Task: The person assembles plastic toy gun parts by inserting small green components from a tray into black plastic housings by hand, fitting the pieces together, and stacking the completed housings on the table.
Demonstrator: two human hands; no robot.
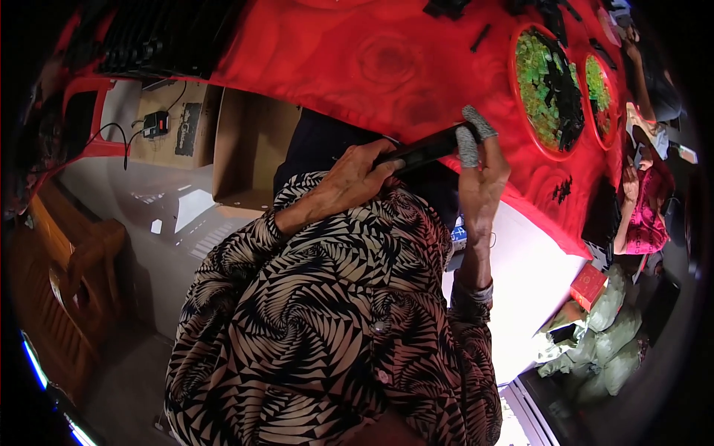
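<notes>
Between my two hands is a long, flat black piece (430,151), held at a slant over the edge of the red-covered table, its right end higher; its exact kind is not clear. My left hand (355,177) is closed around its left end. Grey knitted finger covers sit on the thumb and a finger of my right hand (482,167), which pinches the other end. To the right stands an orange-rimmed basin (518,93) of green and yellow translucent bits and black pieces.
A second, smaller basin (597,82) stands farther right. Small black pieces (563,189) lie on the red tablecloth (387,63). Stacked black parts (149,37) fill the far left. Below are an open cardboard box (253,141) and a wooden chair (71,275). Another person's arm (628,197) shows at right.
</notes>
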